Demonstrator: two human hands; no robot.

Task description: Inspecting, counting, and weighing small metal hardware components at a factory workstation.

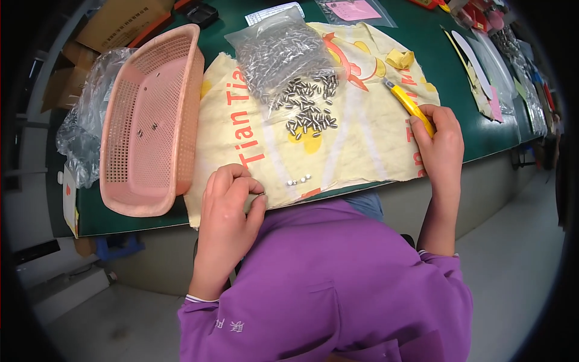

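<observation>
My right hand (442, 142) is wrapped round a yellow utility knife (413, 107), its tip pointing up and left over the cream printed cloth (374, 142). At the cloth's near edge, the thumb and fingers of my left hand (229, 205) are pinched together; a tiny dark thing seems to show at the fingertips, too small to name. Just right of that hand lie a few small white-looking pieces (299, 180). Farther up, a loose pile of small silver metal pieces (310, 114) spreads from a clear plastic bag (283, 54) filled with many more.
On the left stands a pink perforated plastic basket (188, 130) with several small metal pieces in it. Crumpled clear plastic (84, 133) and cardboard boxes (120, 24) sit beyond it. A crumpled yellow scrap (400, 59) lies on the cloth. Plastic bags (497, 72) line the green table's (422, 36) right side.
</observation>
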